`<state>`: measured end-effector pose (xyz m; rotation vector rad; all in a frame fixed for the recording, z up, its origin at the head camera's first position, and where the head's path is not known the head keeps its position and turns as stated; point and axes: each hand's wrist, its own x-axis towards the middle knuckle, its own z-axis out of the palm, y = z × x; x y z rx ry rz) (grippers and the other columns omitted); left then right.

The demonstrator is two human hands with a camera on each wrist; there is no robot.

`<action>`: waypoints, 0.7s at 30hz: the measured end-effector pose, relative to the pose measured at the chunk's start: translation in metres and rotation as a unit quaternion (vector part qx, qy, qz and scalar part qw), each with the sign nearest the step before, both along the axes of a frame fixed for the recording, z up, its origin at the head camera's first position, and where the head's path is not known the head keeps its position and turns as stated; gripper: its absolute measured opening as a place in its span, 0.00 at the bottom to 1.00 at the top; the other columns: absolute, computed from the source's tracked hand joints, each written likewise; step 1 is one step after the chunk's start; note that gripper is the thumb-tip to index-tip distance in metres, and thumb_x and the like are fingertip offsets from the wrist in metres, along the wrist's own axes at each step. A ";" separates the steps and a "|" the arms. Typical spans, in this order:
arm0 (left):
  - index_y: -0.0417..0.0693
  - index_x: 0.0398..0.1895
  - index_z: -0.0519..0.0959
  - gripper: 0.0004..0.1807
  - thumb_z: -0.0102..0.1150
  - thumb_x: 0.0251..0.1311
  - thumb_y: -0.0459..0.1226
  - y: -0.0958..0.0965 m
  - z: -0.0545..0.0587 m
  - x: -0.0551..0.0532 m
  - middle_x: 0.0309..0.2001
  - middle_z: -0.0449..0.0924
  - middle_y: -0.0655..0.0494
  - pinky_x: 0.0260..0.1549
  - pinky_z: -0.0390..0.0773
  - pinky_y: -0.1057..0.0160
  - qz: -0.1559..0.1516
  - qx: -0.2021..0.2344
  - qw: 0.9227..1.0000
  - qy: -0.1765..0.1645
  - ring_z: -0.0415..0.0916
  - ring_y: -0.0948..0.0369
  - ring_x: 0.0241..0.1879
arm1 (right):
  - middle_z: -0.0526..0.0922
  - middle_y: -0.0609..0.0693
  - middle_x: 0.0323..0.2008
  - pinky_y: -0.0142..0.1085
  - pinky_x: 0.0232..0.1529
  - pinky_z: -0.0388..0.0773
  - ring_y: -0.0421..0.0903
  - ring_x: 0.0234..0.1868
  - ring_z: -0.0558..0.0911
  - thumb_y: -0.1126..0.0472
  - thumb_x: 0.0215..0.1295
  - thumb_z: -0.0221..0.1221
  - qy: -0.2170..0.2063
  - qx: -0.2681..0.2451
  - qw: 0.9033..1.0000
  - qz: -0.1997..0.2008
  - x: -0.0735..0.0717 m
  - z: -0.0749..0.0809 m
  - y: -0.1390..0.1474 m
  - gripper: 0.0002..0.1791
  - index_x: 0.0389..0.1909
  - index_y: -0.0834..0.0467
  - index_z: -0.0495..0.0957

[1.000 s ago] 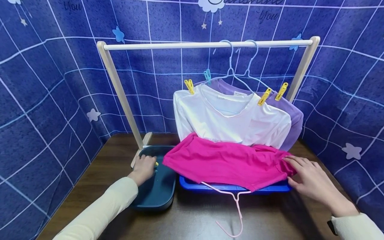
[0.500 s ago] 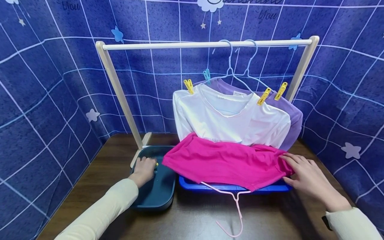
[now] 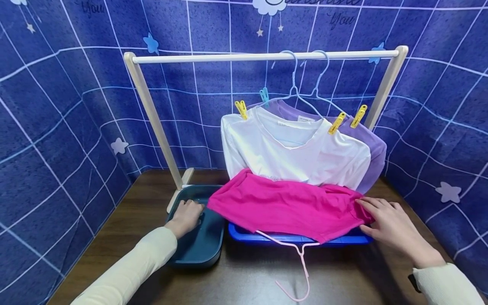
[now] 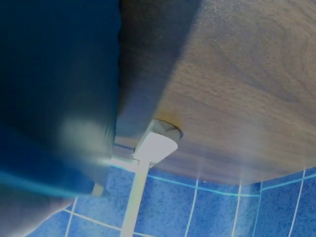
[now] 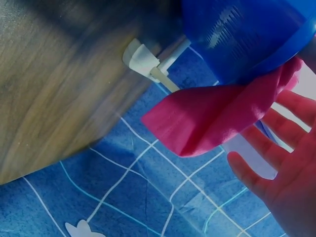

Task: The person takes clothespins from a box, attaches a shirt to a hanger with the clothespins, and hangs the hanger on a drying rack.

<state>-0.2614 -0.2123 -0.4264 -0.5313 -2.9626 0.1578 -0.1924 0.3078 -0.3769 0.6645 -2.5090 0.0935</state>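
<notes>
My left hand [image 3: 187,217] is down inside a dark teal bin [image 3: 207,254], back of the hand up and fingers bent. What lies under its fingertips is hidden. In the left wrist view the bin wall [image 4: 59,98] covers the fingers. My right hand [image 3: 392,228] touches the right end of a bright pink shirt [image 3: 289,207], its fingers extended. In the right wrist view those fingers lie spread along the pink cloth [image 5: 207,118]. The shirt is draped over a blue basket [image 3: 267,238], and a pink hanger [image 3: 301,250] sticks out below its hem.
Behind stands a rack with a white rail [image 3: 213,57]. A white shirt [image 3: 293,148] and a purple shirt [image 3: 375,152] hang from blue hangers [image 3: 293,80], with yellow clothespins [image 3: 336,123] and a blue clothespin [image 3: 264,96]. The wooden table [image 3: 244,279] meets a patterned curtain.
My left hand has shifted slightly to the right inside the bin; the small yellow piece seen by its fingers earlier is now out of sight. My right hand stays at the pink shirt.
</notes>
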 end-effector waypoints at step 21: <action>0.47 0.28 0.78 0.09 0.67 0.41 0.34 -0.003 0.015 0.001 0.28 0.80 0.49 0.31 0.73 0.47 -0.020 0.012 1.000 0.011 0.76 0.48 0.32 | 0.81 0.57 0.43 0.49 0.39 0.64 0.55 0.43 0.76 0.54 0.38 0.66 0.026 -0.002 1.000 0.015 -0.001 0.004 0.003 0.27 0.44 0.60 0.78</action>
